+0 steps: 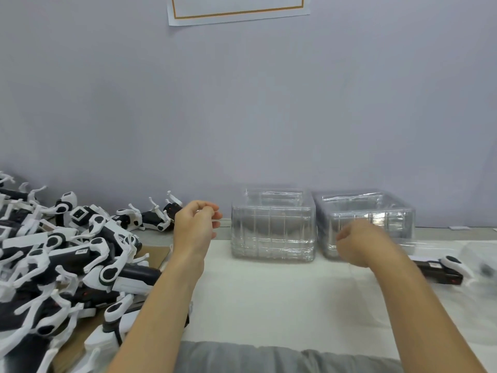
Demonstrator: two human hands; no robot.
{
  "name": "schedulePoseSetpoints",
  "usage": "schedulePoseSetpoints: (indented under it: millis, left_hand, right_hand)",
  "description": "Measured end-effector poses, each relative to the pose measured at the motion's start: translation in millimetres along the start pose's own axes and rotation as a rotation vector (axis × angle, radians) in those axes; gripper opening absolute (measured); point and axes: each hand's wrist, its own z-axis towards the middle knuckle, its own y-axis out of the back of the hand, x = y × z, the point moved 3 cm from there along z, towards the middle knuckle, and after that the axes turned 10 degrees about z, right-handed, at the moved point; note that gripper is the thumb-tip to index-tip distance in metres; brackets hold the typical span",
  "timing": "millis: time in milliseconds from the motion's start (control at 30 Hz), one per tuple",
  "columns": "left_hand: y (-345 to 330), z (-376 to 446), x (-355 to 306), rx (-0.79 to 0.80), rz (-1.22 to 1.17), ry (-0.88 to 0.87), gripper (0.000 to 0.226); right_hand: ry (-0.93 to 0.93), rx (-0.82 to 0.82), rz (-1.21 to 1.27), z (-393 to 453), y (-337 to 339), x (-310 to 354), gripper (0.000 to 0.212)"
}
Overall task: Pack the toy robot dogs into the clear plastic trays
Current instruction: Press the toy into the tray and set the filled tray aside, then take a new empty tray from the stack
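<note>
A big heap of black-and-white toy robot dogs (80,259) covers the left side of the table, and a few more lie near the wall (150,216). Two stacks of clear plastic trays (273,232) (376,211) stand side by side at the back. One more dog (441,269) lies at the right, under a blurred clear tray (430,246). My left hand (195,227) is raised left of the left stack, its fingers curled with thumb and fingertips together. My right hand (360,244) hovers in front of the right stack with curled fingers. I see nothing in either hand.
A white sheet (269,297) covers the table in front of me. Brown cardboard (153,254) lies under the dog heap. A blurred clear piece (481,259) sits at the far right edge. The grey wall (242,117) with a paper sign (239,9) stands right behind the trays.
</note>
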Motion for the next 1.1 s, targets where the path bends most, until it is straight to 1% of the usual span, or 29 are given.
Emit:
schedulePoseSetpoints:
  millis: [100,233,300,367,433,500,567,633,700,800,900,1000,1100]
  left_hand:
    - [0,-1,0,0.004,0.002,0.005,0.024]
    - [-1,0,0,0.007,-0.005,0.006,0.024]
    - [-2,-1,0,0.007,-0.004,0.005,0.024]
    - [-2,-1,1,0.008,-0.003,0.002,0.024]
    - [-3,0,1,0.010,-0.002,0.003,0.024]
    - [-4,0,2,0.015,-0.001,0.006,0.024]
    - [-5,0,2,0.028,0.003,0.010,0.024]
    - [-6,-1,3,0.042,0.008,0.011,0.024]
    - [-8,-2,3,0.054,0.009,0.014,0.024]
    - [-10,-4,4,0.090,0.022,0.015,0.024]
    - [-14,-6,6,0.136,0.064,0.018,0.021]
    - [-15,-6,9,0.146,0.118,0.011,0.018]
    - [-15,-6,11,0.145,0.136,0.003,0.016]
  right_hand:
    - [-0.040,-0.125,-0.046,6,-1,-7,0.026]
    - [-0.034,-0.196,-0.113,3,-6,-1,0.017]
    - [0.075,-0.252,-0.081,0,-9,7,0.017]
    - [0.302,-0.311,0.015,-2,-16,17,0.026]
    - [0.514,-0.258,0.116,-7,-28,27,0.042]
    - [0.636,-0.134,0.123,-12,-44,33,0.063]
    - [0.665,-0.026,0.093,-15,-59,35,0.076]
    - [0.647,0.025,0.064,-11,-67,32,0.079]
    - [0.636,-0.028,0.070,-7,-66,31,0.073]
    - [0.630,-0.178,0.077,-6,-62,35,0.049]
    - [0.574,-0.262,0.095,-7,-60,37,0.028]
    - [0.565,-0.305,0.107,-8,-59,37,0.020]
    - [0.595,-0.356,0.210,-7,-58,37,0.020]
